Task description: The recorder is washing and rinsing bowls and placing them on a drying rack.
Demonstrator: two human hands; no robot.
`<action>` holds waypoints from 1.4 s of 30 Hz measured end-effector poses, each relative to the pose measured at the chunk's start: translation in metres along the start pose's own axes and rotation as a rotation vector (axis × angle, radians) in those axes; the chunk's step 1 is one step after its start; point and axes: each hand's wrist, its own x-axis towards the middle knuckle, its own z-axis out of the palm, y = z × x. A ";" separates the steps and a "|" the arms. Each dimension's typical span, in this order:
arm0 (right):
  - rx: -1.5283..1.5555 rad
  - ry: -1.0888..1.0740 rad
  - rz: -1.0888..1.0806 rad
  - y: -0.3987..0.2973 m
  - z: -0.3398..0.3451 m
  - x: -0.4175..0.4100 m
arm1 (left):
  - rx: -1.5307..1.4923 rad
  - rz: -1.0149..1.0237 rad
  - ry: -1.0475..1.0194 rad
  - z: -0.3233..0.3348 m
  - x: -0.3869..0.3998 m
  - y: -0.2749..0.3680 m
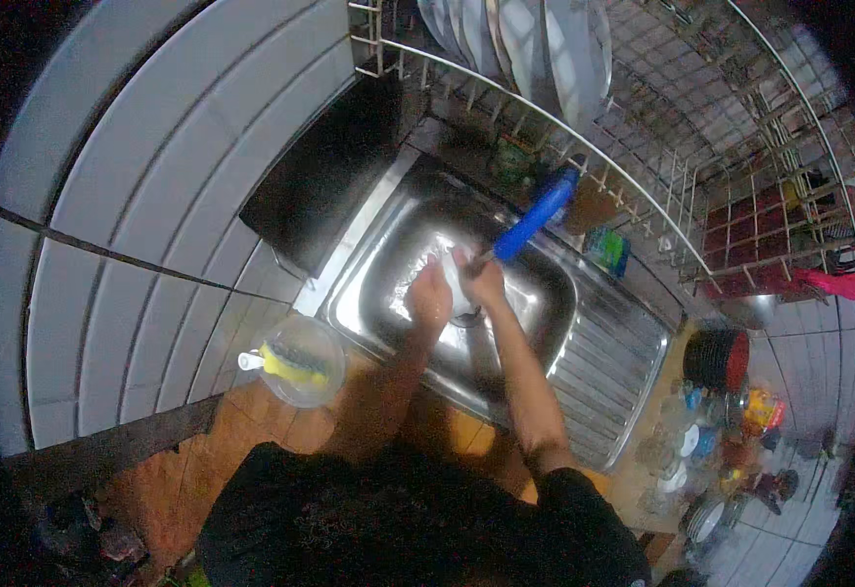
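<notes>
Over the basin of a stainless steel sink [398,213], both hands are close together on a white dish [458,285]. It is tilted on edge, and its exact kind is hard to tell through the blur. My left hand [429,293] grips its left side, while my right hand [484,282] holds it from the right, partly hidden beneath the spout. A faucet with a blue sleeve [536,214] reaches down from the upper right, its end just above my right hand. The basin floor glistens as if wet.
A clear tub [328,352] with a yellow sponge [291,365] stands left of the sink. Overhead hangs a wire dish rack [486,77] holding several plates [519,44]. The ribbed drainboard [603,381] lies right, beside a cluttered counter with jars [658,447].
</notes>
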 end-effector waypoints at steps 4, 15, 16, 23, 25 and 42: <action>-0.356 0.160 -0.471 0.007 0.004 -0.002 | -0.401 -0.104 -0.116 0.005 -0.006 0.006; -0.552 0.175 -0.666 0.022 0.005 -0.076 | -1.160 -0.324 -0.646 0.009 0.021 -0.026; -0.361 0.359 -0.578 0.018 0.007 -0.071 | -0.996 -0.005 -0.553 0.020 0.018 -0.024; 0.232 0.295 0.261 0.011 -0.017 -0.012 | -0.948 -0.103 -0.604 0.011 0.006 -0.052; 0.366 0.164 0.417 0.012 -0.029 -0.003 | -0.683 0.088 -0.566 0.009 0.000 -0.054; -0.607 0.042 -0.713 0.021 -0.019 -0.092 | -1.133 -0.727 -0.233 0.007 -0.013 -0.001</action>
